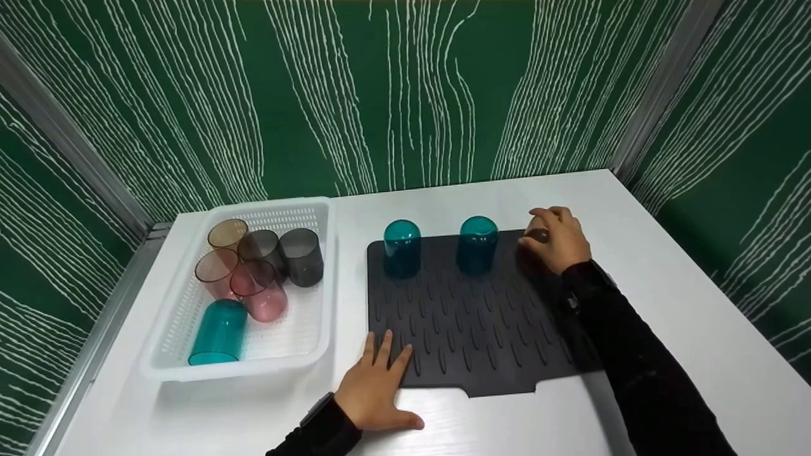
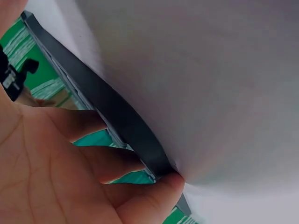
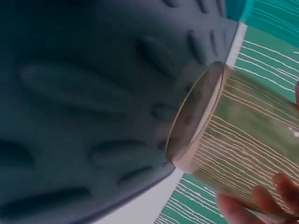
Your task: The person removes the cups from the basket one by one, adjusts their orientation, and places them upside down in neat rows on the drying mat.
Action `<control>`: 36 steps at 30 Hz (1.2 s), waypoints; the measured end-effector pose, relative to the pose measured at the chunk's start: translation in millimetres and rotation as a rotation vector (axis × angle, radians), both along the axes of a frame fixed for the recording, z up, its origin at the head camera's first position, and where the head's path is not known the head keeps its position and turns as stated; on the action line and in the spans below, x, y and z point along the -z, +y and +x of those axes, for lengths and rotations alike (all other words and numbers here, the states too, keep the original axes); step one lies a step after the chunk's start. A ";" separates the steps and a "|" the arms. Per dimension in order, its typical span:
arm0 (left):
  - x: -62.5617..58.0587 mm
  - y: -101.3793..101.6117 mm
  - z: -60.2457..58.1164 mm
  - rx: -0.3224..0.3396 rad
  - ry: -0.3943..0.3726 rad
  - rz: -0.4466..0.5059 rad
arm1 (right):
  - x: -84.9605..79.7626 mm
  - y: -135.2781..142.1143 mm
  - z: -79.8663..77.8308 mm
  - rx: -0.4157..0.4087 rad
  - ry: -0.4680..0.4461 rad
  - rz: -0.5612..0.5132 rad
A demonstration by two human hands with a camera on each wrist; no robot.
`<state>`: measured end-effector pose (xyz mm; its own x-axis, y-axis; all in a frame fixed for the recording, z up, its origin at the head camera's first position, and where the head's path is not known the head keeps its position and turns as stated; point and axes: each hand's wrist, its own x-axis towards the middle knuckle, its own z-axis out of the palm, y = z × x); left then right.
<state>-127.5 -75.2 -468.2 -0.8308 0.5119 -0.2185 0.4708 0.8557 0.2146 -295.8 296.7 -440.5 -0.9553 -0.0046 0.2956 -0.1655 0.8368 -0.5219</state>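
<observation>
Basket (image 1: 253, 368) sat at nine o'clock; left hand (image 1: 375, 389), fingers spread, likely steadied the mat (image 1: 443, 310) at eight; teal cups (image 1: 402, 250) stood inverted at ten and twelve, perhaps draining; right hand (image 1: 559, 239), fingers pinching, held amber cup (image 3: 252, 140) mouth-down at one.

The amber tumbler (image 3: 247, 135) and teal tumblers (image 1: 478, 250) look see-through, smooth and glossy, whether glass or plastic cannot be told. The drying mat (image 1: 469, 323) resembles matt rubber or silicone with raised ridges, while the perforated basket (image 1: 333, 272) is translucent plastic with a soft sheen. The tabletop (image 1: 687, 297) is smooth, the frame post (image 1: 665, 88) dull grey metal, the sleeve (image 1: 646, 367) matt black cloth.
</observation>
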 end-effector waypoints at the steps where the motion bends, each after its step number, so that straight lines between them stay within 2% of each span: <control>1: 0.4 0.1 -0.1 0.002 -0.001 -0.001 | 0.9 -0.4 0.1 0.006 -0.003 0.006; 11: 1.0 0.6 -1.3 0.000 -0.005 0.008 | 1.4 -3.2 -0.8 0.028 -0.063 0.000; 16: 1.2 0.3 -2.0 -0.001 -0.004 0.003 | -0.9 -4.7 0.3 0.010 -0.072 -0.010; 21: 0.2 0.7 -1.7 -0.004 -0.005 0.000 | -5.0 -8.0 1.4 0.030 -0.076 0.003; 24: -0.2 0.9 -1.4 -0.006 -0.010 0.000 | -9.8 -13.1 2.6 0.048 -0.037 0.016; 30: -0.2 0.9 -1.9 -0.013 -0.005 0.006 | -27.5 -36.2 5.3 0.046 0.121 0.001; 34: -2.9 0.8 -3.1 -0.012 -0.002 0.011 | -41.7 -58.2 13.2 0.037 0.168 0.023; 36: -6.9 1.0 -3.5 -0.006 -0.017 0.027 | -47.4 -69.9 18.5 0.008 0.177 0.014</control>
